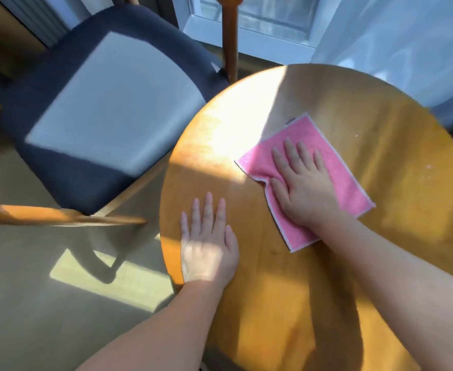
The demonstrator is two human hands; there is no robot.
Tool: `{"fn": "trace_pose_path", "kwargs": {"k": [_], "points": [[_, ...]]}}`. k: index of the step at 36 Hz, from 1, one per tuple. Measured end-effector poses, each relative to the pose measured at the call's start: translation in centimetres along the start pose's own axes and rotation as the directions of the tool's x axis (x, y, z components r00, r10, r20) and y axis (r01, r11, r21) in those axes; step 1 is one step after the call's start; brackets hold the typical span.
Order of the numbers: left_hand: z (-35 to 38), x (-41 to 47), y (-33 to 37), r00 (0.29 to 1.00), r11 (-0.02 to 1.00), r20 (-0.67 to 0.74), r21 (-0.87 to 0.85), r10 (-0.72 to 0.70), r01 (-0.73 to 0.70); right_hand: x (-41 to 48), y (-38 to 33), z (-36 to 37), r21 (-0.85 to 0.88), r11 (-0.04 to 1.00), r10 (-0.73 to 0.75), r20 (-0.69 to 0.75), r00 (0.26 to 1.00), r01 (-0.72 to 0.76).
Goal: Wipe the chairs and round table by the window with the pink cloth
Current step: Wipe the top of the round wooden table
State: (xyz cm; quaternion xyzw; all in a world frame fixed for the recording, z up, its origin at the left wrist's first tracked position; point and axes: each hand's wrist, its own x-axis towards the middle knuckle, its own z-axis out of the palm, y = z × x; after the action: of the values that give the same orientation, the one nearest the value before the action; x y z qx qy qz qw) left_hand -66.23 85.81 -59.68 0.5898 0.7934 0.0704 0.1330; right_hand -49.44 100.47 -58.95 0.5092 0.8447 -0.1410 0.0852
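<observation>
A round wooden table [394, 188] fills the right half of the view, part sunlit. The pink cloth [324, 145] lies spread flat near its middle. My right hand [304, 188] presses flat on the cloth with straight fingers. My left hand [209, 242] rests flat on the bare tabletop near the table's left edge, fingers straight and holding nothing. A chair [113, 108] with a dark blue seat cushion and wooden frame stands to the left of the table.
A wooden armrest [59, 215] of the chair reaches toward the table's left edge. Another wooden chair post [229, 36] rises behind the table. The window frame [246, 30] and a sheer curtain [407, 36] lie beyond. Sunlit floor [46, 303] spreads at lower left.
</observation>
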Motion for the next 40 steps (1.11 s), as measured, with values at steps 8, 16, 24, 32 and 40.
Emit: {"fn": "trace_pose_path", "kwargs": {"k": [8,16,24,32,40], "points": [[-0.1,0.4,0.1,1.0,1.0,-0.005,-0.006,0.023,-0.023,-2.8,-0.1,0.7,0.015,0.99,0.139,-0.031,0.99,-0.139],[0.1,0.5,-0.1,1.0,1.0,0.014,0.015,0.025,-0.025,7.7,-4.8,-1.2,-0.019,1.0,-0.021,-0.062,0.998,0.02],[0.1,0.3,-0.3,1.0,0.998,0.021,0.061,0.02,-0.021,13.7,-7.3,-2.2,0.062,0.998,-0.013,-0.129,0.992,0.021],[0.0,0.2,-0.2,1.0,1.0,-0.011,0.021,0.018,-0.018,12.9,-2.4,-2.9,0.047,0.997,0.062,-0.123,0.99,-0.056],[0.2,0.3,-0.3,0.999,1.0,-0.041,0.012,0.026,-0.025,4.6,5.1,-1.7,0.054,0.953,0.304,-0.117,0.946,-0.3]]}}
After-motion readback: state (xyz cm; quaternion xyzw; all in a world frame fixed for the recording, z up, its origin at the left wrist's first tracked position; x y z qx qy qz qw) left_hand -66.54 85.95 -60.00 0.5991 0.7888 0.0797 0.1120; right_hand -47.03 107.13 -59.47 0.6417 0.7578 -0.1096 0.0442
